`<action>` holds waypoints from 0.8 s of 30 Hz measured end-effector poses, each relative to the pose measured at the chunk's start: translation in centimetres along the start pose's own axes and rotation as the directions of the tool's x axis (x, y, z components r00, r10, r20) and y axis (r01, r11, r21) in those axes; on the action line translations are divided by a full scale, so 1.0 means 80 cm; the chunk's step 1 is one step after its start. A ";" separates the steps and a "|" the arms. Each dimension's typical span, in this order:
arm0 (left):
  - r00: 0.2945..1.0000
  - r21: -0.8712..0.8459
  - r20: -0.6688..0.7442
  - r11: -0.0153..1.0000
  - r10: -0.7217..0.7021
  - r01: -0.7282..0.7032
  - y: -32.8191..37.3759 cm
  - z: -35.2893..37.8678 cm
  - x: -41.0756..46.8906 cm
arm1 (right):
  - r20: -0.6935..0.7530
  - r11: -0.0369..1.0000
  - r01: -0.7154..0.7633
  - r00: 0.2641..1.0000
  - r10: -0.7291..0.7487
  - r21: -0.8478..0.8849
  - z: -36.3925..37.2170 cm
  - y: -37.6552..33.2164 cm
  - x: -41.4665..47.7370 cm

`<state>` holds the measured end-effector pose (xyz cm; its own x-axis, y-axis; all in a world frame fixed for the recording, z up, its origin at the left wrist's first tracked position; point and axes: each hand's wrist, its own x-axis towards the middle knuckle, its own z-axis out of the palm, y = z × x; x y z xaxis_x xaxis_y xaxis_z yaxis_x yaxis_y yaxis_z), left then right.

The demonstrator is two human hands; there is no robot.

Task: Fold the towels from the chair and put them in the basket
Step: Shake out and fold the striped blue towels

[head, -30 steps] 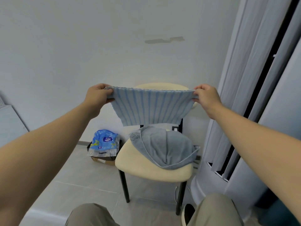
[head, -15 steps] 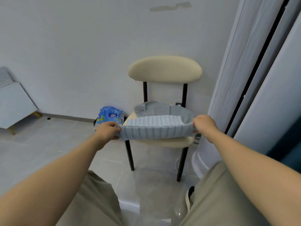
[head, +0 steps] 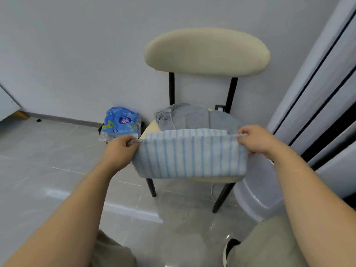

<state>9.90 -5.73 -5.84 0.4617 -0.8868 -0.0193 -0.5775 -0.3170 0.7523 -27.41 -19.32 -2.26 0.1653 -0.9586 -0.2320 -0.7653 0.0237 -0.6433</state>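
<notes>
Writing first: blue plastic pack [head: 120, 122] on the floor left of the chair has a purple-and-white oval logo and a yellowish numeral-like mark, both too blurred to read. White care tag [head: 163, 116] on the grey towel carries lines of small dark print, unreadable.

Striped towel [head: 189, 155], white with thin blue stripes, is held stretched in front of the chair seat and doubled over, with a second layer showing behind the top edge. Left hand [head: 119, 149] pinches its left top corner, fingers curled around the fabric. Right hand [head: 254, 139] pinches the right top corner the same way. Grey towel [head: 192, 117] lies bunched on the seat, behind the striped one.

Versus a second ago: the striped towel was raised in front of the backrest as a single spread sheet; now it is down at seat level and folded in half. Versus half a second ago: same two-corner grip, but the towel hangs deeper and covers more of the seat front. Grey towel unmoved.

Hidden or cut off: chair [head: 207, 52] seat is mostly covered by the two towels, only a cream rim showing. The pack sits on something dark that is hard to make out. Pale round tub-like object [head: 256, 195] at right is partly behind the right forearm; cannot tell what it is. Dark shoe [head: 230, 249] is cut by the frame bottom. Whole frame is slightly motion-blurred.
</notes>
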 end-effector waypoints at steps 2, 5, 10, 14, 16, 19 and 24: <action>0.999 0.005 -0.040 1.000 0.023 -0.023 0.000 0.012 0.035 | -0.155 0.995 0.060 0.985 -0.073 -0.085 0.009 0.003 0.039; 0.995 0.072 -0.075 0.996 0.063 -0.058 -0.003 0.032 0.077 | -0.223 0.991 0.087 0.969 -0.109 -0.106 0.028 0.015 0.091; 0.994 0.074 -0.113 0.997 0.006 0.003 -0.022 0.056 0.123 | -0.284 0.996 0.087 0.955 -0.080 0.013 0.066 0.024 0.145; 0.996 0.167 -0.076 0.984 -0.048 0.060 -0.037 0.077 0.133 | -0.213 0.999 0.040 0.976 -0.033 0.028 0.092 0.034 0.165; 0.995 0.140 -0.054 0.986 -0.085 0.092 -0.041 0.081 0.137 | -0.202 0.999 0.016 0.979 -0.009 0.032 0.095 0.035 0.170; 0.991 0.012 -0.011 0.991 -0.136 0.136 -0.043 0.080 0.140 | -0.137 1.000 -0.005 0.991 0.004 -0.008 0.092 0.033 0.170; 0.985 -0.166 0.144 0.979 -0.097 0.121 -0.036 0.084 0.138 | -0.091 0.999 -0.043 0.995 0.044 0.015 0.087 0.025 0.161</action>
<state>12.10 -16.85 -12.65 0.4137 -0.8910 -0.1872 -0.3977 -0.3618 0.8432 -22.53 -29.61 -11.61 0.0741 -0.9784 -0.1930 -0.7625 0.0691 -0.6433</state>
